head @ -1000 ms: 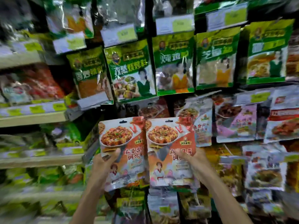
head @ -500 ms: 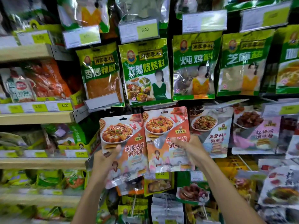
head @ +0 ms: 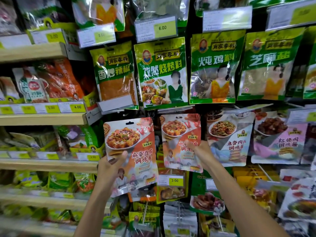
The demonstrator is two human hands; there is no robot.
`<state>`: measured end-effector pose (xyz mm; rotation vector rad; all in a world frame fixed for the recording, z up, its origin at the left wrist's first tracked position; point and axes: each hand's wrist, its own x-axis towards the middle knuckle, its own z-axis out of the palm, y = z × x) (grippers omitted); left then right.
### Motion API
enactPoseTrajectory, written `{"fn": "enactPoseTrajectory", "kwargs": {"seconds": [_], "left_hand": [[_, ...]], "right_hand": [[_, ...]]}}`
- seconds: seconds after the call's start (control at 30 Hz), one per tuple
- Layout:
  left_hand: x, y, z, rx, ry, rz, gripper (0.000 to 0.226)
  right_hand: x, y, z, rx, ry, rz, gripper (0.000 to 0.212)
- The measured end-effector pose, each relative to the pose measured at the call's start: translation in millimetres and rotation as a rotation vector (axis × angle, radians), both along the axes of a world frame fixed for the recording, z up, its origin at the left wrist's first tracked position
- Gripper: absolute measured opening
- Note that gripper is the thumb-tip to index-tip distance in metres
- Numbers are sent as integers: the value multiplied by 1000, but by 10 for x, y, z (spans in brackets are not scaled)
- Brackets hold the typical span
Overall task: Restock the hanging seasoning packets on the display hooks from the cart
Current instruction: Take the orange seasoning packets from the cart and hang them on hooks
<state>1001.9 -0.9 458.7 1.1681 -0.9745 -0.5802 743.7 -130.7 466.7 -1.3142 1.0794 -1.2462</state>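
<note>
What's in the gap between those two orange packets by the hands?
Head view: between the left packet and the right packet, only dark backing and edges of packets hanging behind.

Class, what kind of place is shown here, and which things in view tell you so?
Probably a grocery shop aisle: hanging seasoning packets, yellow price tags, and stocked wooden shelves.
</note>
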Motion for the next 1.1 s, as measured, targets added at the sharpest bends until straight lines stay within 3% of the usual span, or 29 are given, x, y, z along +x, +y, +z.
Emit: {"fn": "enactPoseTrajectory", "kwargs": {"seconds": [0.13, 0.2, 0.3, 0.37, 0.47, 0.63, 0.73, 0.83, 0.93, 1.1], "left_hand": [[-57, 33, 19, -3, -31, -99, 11], [-122, 13, 22, 11, -49, -147, 15], [-278, -57, 9, 19, -47, -219, 13], [-427, -101, 10, 26, -41, -274, 14], [-664, -169, 17, 45, -40, -367, 15], [-964, -250, 64, 48, -105, -356, 15], [-917, -266, 170, 10, -299, -249, 28], [-692, -235, 472, -70, -400, 7, 13], [-516, -183, 1026, -232, -516, 304, 18], [-519, -276, 1964, -494, -651, 534, 24]], "right_hand": [[6, 123, -112, -56, 78, -68, 38], [5, 287, -208, -148, 165, -175, 36], [24, 601, -277, -333, 132, -342, 36], [52, 734, -195, -329, 67, -228, 40], [75, 772, -48, -156, -111, 39, 46], [-53, 678, -66, -76, -209, 41, 35], [-106, 565, -80, -44, -267, -13, 19], [-107, 422, -21, -35, -256, -81, 17], [-62, 297, 75, -55, -220, -80, 18], [25, 178, 136, -58, -166, -105, 13]]}}
